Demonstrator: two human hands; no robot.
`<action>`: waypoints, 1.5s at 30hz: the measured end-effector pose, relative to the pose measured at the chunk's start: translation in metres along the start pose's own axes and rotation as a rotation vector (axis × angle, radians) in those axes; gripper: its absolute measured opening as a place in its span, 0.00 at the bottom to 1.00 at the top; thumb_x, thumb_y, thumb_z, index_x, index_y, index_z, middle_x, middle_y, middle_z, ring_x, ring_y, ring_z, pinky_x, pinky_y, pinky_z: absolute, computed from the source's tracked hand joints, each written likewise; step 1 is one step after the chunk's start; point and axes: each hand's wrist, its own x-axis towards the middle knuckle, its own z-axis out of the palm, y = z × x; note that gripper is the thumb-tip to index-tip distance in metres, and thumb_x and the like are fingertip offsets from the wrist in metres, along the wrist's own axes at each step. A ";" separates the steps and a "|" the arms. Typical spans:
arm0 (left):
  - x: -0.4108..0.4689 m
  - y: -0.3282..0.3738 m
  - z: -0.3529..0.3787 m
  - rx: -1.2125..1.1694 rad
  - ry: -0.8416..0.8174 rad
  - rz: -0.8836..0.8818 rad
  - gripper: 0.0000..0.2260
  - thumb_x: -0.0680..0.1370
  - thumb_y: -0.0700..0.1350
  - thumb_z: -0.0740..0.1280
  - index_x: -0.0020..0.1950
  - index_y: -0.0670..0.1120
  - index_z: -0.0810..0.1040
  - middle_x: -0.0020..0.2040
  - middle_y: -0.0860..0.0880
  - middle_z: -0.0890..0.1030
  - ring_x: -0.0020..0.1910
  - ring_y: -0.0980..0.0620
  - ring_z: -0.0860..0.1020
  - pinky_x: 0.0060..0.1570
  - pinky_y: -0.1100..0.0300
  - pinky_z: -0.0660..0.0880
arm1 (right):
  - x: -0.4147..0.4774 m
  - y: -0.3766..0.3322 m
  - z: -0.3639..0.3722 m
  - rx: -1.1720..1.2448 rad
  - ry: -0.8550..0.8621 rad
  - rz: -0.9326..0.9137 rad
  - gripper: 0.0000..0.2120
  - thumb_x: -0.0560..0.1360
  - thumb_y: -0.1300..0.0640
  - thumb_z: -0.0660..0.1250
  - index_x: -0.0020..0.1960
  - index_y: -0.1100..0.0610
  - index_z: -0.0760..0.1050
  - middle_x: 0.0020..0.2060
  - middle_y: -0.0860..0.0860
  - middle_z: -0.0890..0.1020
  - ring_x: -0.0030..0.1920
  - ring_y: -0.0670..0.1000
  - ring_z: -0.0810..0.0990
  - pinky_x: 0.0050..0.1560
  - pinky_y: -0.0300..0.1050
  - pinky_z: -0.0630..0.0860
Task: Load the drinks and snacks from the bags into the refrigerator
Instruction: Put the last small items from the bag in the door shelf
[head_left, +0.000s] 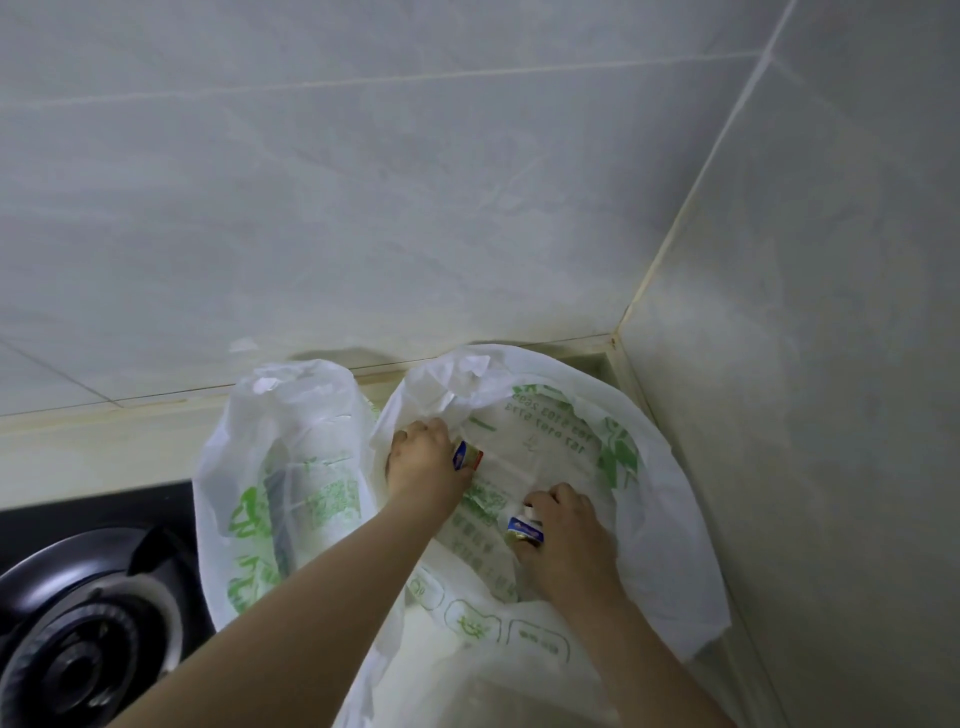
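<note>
Two white plastic bags with green print stand on the counter. Both my hands reach into the open right bag (649, 467). My left hand (423, 462) grips a small blue, red and gold drink carton (467, 455) near the bag's left wall. My right hand (569, 540) grips a second small carton (525, 531) with the same colours, lower in the bag. The left bag (270, 467) stands upright beside it, and something dark shows through its side. No refrigerator is in view.
A black gas stove burner (78, 639) lies at the lower left, right against the left bag. Pale tiled walls meet in a corner (618, 332) just behind and to the right of the bags. The cream counter (104, 441) runs along the back wall.
</note>
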 end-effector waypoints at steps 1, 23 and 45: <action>0.000 0.001 0.000 -0.022 0.002 0.003 0.22 0.73 0.55 0.69 0.60 0.43 0.70 0.56 0.45 0.74 0.57 0.45 0.72 0.53 0.55 0.70 | 0.000 0.001 0.001 0.012 0.006 -0.004 0.16 0.74 0.47 0.67 0.61 0.49 0.73 0.55 0.47 0.72 0.56 0.49 0.71 0.47 0.42 0.69; -0.113 -0.016 -0.087 -0.801 0.301 0.040 0.06 0.70 0.51 0.74 0.39 0.49 0.81 0.36 0.52 0.79 0.37 0.55 0.77 0.37 0.61 0.74 | -0.040 -0.052 -0.092 0.401 0.225 -0.038 0.04 0.69 0.59 0.71 0.43 0.54 0.78 0.36 0.49 0.80 0.39 0.51 0.78 0.40 0.46 0.74; -0.294 -0.109 -0.249 -0.951 0.867 0.108 0.08 0.67 0.45 0.77 0.41 0.55 0.82 0.40 0.54 0.82 0.41 0.59 0.80 0.45 0.66 0.75 | -0.160 -0.233 -0.196 0.626 0.344 -0.637 0.13 0.65 0.61 0.77 0.43 0.45 0.81 0.37 0.41 0.84 0.37 0.45 0.82 0.40 0.39 0.77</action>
